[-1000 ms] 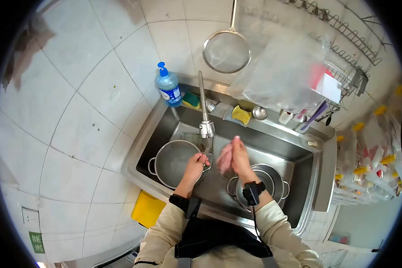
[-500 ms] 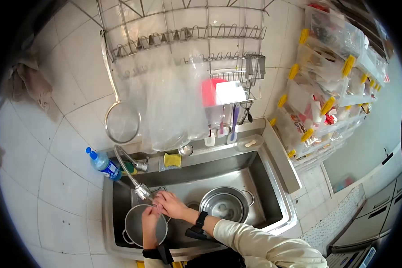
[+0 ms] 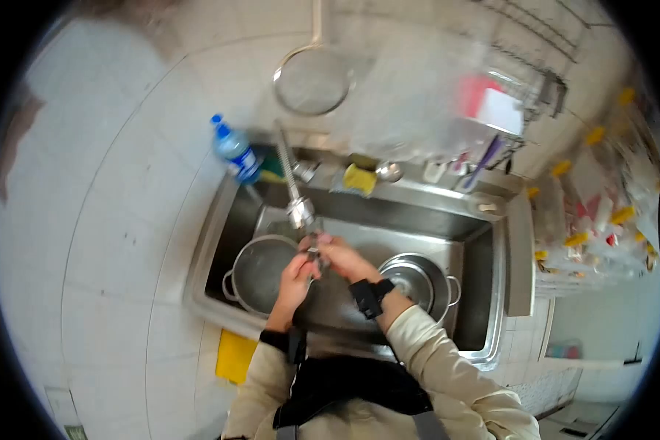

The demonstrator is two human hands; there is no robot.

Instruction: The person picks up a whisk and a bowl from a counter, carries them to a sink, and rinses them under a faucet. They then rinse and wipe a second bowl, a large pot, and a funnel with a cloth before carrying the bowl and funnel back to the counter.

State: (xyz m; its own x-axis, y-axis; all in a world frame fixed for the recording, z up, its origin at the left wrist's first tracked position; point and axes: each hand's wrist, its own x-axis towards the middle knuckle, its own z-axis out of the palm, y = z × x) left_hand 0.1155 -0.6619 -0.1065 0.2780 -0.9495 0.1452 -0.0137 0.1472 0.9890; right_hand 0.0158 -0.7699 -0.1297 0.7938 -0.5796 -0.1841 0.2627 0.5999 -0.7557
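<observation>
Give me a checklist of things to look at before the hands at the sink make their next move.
1. Both hands under the faucet head: ok. The left hand and right hand meet just below it.
2. Water running: cannot tell, the picture is blurred.
3. Something held between the hands: cannot tell.
4. Pot upright beside the left hand: ok.
5. Soap bottle standing, not tipped over: ok.
</observation>
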